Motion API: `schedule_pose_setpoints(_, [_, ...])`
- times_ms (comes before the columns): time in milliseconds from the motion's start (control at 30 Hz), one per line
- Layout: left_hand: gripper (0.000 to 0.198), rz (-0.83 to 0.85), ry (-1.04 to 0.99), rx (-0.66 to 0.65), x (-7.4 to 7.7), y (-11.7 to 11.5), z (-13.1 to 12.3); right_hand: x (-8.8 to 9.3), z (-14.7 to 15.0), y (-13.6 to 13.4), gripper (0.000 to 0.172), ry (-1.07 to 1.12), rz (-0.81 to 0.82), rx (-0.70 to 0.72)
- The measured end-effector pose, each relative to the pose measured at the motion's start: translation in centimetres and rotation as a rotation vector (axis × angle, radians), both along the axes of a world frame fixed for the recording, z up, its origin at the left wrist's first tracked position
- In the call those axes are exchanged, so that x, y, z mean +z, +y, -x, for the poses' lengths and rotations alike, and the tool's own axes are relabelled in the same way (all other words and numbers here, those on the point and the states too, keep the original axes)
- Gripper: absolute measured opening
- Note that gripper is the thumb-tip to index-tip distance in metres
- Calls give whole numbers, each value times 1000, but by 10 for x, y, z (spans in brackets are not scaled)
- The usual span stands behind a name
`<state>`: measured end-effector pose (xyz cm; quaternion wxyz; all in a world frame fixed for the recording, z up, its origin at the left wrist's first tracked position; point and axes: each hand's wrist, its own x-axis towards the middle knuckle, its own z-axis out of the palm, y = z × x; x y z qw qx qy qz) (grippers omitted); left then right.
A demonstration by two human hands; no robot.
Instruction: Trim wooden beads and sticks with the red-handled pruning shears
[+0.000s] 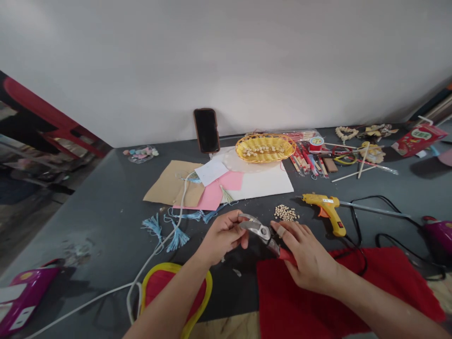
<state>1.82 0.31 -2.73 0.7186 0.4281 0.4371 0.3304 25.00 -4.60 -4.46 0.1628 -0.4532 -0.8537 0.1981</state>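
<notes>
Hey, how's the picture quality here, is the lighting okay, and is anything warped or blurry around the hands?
Head view, lighting: soft and even, with only faint shadows under the left hand and right hand. Head view, distortion: the wide lens bows the table edge against the wall. Head view, focus: the cutters look fairly sharp, and the phone screen shows little glare.

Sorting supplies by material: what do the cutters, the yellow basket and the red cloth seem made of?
The cutters: grey shiny blades, likely steel; red grip, perhaps plastic. The yellow basket: open woven strands, wicker or plastic, hard to tell. The red cloth: matte, soft-edged, felt-like fabric.
</notes>
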Motion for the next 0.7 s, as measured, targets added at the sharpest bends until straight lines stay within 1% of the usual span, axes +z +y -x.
schedule_pose_setpoints(100, [36,-68,27,-5,0,0,-2,2,1,-1,75,-14,10,-12])
schedule_pose_setpoints(200, [33,-192,100,3,-2,-1,-3,2,1,-1,73,-36,9,-35])
schedule_pose_setpoints(300, [25,-336,238,74,-3,-2,-4,0,1,1,72,-43,-16,-58])
schedule_pose_setpoints(400, [13,-435,376,158,-3,-4,-5,-2,1,3,73,-34,-49,-63])
schedule_pose_setpoints(467, [15,-474,409,157,-3,-5,-5,-3,1,3,74,-31,-58,-58])
schedule_pose_setpoints(567, [20,-452,326,89,-2,-5,-3,-2,1,2,74,-27,-53,-42])
schedule_pose_setpoints(700, [26,-284,123,24,-2,-3,-1,-1,1,1,76,-13,-49,-19])
